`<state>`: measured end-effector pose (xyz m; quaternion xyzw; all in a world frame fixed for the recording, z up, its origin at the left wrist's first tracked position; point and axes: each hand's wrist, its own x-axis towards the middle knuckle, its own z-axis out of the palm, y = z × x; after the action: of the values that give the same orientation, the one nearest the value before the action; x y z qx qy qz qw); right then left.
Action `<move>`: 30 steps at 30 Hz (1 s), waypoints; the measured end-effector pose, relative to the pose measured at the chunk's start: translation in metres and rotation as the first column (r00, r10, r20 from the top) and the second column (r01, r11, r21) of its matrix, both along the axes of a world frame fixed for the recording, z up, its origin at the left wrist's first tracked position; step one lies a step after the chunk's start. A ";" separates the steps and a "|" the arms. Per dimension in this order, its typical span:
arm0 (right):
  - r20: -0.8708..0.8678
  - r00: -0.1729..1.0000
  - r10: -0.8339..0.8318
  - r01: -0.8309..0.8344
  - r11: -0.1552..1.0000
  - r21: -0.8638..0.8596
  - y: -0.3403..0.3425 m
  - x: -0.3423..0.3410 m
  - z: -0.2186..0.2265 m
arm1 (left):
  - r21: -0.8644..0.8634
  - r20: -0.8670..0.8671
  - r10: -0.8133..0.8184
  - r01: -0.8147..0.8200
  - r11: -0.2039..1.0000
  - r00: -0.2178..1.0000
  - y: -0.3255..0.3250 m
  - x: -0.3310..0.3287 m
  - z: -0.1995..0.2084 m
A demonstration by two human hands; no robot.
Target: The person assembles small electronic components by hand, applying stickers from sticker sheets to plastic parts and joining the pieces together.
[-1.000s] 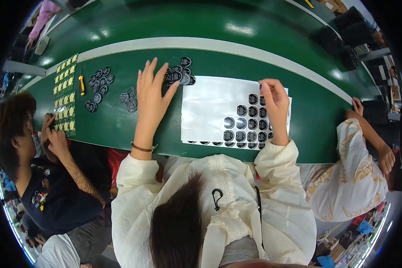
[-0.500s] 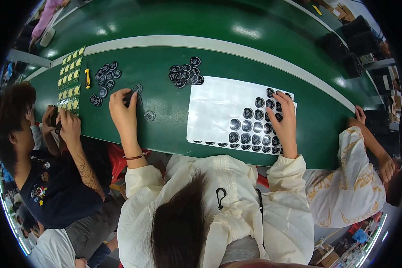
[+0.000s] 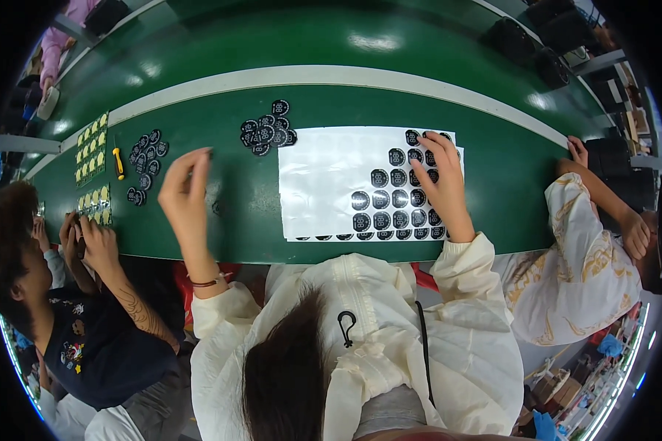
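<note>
Down at the green desk point(image 3: 228, 213), the person's left hand point(image 3: 186, 192) is raised just above the surface, fingers bunched together and pointing up; whether that narrow grip pinches anything cannot be told. The right hand point(image 3: 438, 184) lies flat and open on a white sheet point(image 3: 324, 184), its fingertips touching the round black discs point(image 3: 390, 209) laid out in rows on the sheet's right part, and it grips nothing. A loose heap of the same black discs point(image 3: 266, 131) sits on the desk just beyond the sheet's upper left corner, between the two hands and a little farther from the person. Further to the left lies another scatter of dark discs point(image 3: 145, 165), next to a small yellow tool point(image 3: 118, 162) and strips of yellow pieces point(image 3: 92, 147). At the left edge a neighbour's hands point(image 3: 88, 239) are held close together over the desk's rim. On the right, another person's hand point(image 3: 577, 151) rests at the desk's edge
</note>
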<state>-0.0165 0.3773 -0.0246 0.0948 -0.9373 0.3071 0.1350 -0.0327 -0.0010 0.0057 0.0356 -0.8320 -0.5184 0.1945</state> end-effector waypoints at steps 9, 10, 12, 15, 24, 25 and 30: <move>-0.034 0.998 -0.052 0.053 0.998 0.046 -0.006 -0.015 -0.018 | 0.334 0.080 -0.566 0.513 0.791 0.821 0.145 -0.039 -0.027; -0.033 0.998 -0.053 0.054 0.997 0.047 -0.007 -0.015 -0.017 | 0.399 0.055 -0.599 0.533 0.746 0.799 0.150 -0.041 -0.035; -0.030 0.999 -0.038 0.040 0.996 0.075 -0.007 -0.016 -0.015 | 0.450 0.067 -0.617 0.528 0.720 0.784 0.155 -0.042 -0.047; -0.031 0.999 -0.039 0.042 0.995 0.091 -0.007 -0.016 -0.012 | 0.547 0.085 -0.650 0.510 0.664 0.755 0.159 -0.045 -0.056; -0.091 0.993 -0.071 0.075 0.997 0.036 -0.007 -0.014 -0.018 | 0.440 0.033 -0.667 0.589 0.678 0.744 0.157 -0.042 -0.057; -0.112 0.991 -0.069 0.072 0.997 0.026 -0.006 -0.014 -0.020 | 0.430 0.030 -0.668 0.594 0.680 0.744 0.157 -0.042 -0.056; -0.004 0.995 -0.104 0.098 0.950 -0.298 0.003 -0.018 -0.022 | 0.418 0.041 -0.690 0.615 0.669 0.722 0.156 -0.042 -0.056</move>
<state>-0.0346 0.3806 -0.0466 0.0282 -0.8827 0.4362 0.1725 -0.0750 0.1554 -0.0500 -0.1786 -0.6884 -0.6961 -0.0983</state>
